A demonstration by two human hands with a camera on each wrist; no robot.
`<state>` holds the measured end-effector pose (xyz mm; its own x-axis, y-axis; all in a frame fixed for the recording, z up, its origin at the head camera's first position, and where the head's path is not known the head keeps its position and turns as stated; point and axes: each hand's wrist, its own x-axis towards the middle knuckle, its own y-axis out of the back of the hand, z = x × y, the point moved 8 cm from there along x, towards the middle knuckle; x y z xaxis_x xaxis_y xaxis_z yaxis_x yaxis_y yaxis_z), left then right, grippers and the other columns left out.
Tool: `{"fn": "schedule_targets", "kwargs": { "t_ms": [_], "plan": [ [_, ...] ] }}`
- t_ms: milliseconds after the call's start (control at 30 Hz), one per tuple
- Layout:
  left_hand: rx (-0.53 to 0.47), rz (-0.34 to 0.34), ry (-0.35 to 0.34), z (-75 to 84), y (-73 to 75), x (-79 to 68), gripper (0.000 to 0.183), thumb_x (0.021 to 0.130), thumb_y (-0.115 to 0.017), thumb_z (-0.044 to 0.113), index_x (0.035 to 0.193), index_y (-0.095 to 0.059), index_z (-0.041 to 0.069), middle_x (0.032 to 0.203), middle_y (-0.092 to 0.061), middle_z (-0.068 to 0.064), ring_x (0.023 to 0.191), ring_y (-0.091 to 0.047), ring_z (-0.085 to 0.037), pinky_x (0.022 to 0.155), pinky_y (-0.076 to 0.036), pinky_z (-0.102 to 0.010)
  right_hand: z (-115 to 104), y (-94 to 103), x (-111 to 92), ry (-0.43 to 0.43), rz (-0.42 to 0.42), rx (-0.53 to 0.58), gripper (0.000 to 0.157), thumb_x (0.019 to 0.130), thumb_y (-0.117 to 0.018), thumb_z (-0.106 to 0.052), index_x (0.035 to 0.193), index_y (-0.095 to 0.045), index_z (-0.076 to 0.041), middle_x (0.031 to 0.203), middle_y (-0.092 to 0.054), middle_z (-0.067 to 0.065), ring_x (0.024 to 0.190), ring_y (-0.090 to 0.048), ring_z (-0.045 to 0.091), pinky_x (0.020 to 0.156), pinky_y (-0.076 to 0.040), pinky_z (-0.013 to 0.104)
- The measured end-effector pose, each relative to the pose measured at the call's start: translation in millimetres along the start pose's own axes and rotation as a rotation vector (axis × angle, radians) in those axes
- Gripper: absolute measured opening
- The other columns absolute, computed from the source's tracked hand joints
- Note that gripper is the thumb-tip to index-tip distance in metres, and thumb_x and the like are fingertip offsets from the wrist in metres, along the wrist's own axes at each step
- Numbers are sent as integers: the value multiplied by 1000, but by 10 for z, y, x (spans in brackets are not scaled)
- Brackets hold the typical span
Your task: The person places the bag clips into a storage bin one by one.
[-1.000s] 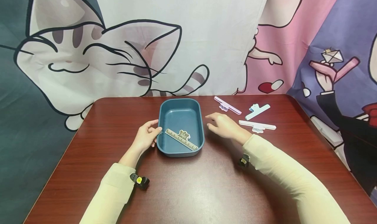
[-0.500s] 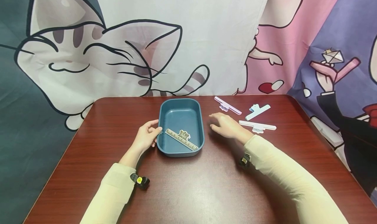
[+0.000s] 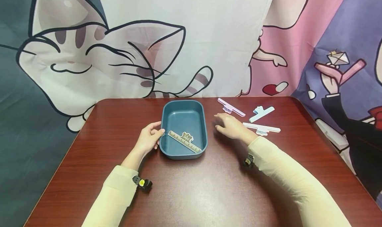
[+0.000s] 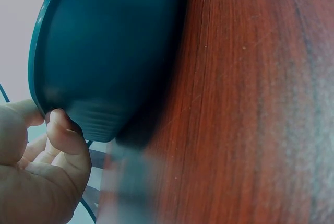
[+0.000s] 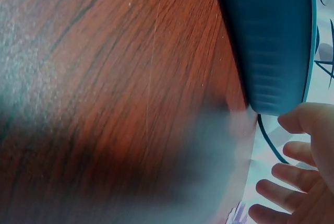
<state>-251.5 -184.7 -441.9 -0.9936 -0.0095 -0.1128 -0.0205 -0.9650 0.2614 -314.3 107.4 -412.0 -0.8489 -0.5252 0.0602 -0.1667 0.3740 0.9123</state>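
A teal plastic box (image 3: 182,119) rests on the table. Inside it lies a long clip (image 3: 186,137) with a gold-and-dark ruler-like bar. My left hand (image 3: 147,138) pinches the box's left rim between thumb and fingers; the left wrist view shows the same hand (image 4: 49,166) at the rim. To the right of the box, my right hand (image 3: 231,125) holds nothing. Its fingers (image 5: 284,195) are spread and relaxed in the right wrist view. Beyond that hand lie a purple clip (image 3: 231,107), a light blue clip (image 3: 262,114) and a white clip (image 3: 262,128).
The reddish-brown wooden table (image 3: 185,193) has a cartoon-printed cloth (image 3: 226,37) hanging behind its far edge. Small black wrist devices are strapped to both sleeves.
My right hand has drawn a little to the right, away from the box. The left hand, the box and the clips stay as they were.
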Motion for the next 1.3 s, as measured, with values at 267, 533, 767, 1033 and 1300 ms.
{"fn": "schedule_targets", "kwargs": {
  "t_ms": [267, 533, 767, 1033, 1300],
  "plan": [
    [7, 2, 1, -2, 4, -1, 47, 93, -60, 16, 136, -45, 3, 58, -49, 1, 40, -45, -11, 39, -44, -24, 67, -9, 17, -18, -11, -12, 52, 88, -60, -18, 133, -47, 4, 137, -48, 25, 131, -43, 38, 111, -32, 50],
    [4, 0, -2, 1, 0, 4, 47, 93, -59, 16, 136, -45, 3, 57, -49, 1, 40, -44, -11, 39, -43, -23, 140, -4, 35, -33, -5, -12, 55, 88, -59, -17, 135, -44, 7, 139, -44, 27, 134, -37, 41, 114, -28, 50],
    [-3, 0, 5, -11, 3, 1, 47, 93, -60, 17, 136, -45, 4, 57, -49, 1, 40, -45, -10, 39, -43, -23, 219, -2, 65, -52, 11, -12, 57, 87, -60, -17, 135, -43, 7, 140, -43, 28, 135, -35, 42, 114, -26, 51],
    [-6, -2, 4, -17, 0, -1, 47, 93, -59, 17, 136, -45, 3, 57, -49, 2, 40, -44, -9, 38, -43, -21, 350, -15, 107, -104, -1, -52, 62, 87, -61, -21, 139, -39, 6, 145, -37, 27, 136, -33, 39, 115, -25, 49],
    [-3, 0, 2, -19, 1, 2, 47, 93, -59, 16, 136, -45, 3, 57, -49, 2, 39, -44, -9, 38, -42, -21, 443, 10, 132, -147, 5, -55, 66, 86, -62, -20, 140, -36, 7, 145, -35, 28, 137, -31, 40, 115, -25, 50]
  ]
}}
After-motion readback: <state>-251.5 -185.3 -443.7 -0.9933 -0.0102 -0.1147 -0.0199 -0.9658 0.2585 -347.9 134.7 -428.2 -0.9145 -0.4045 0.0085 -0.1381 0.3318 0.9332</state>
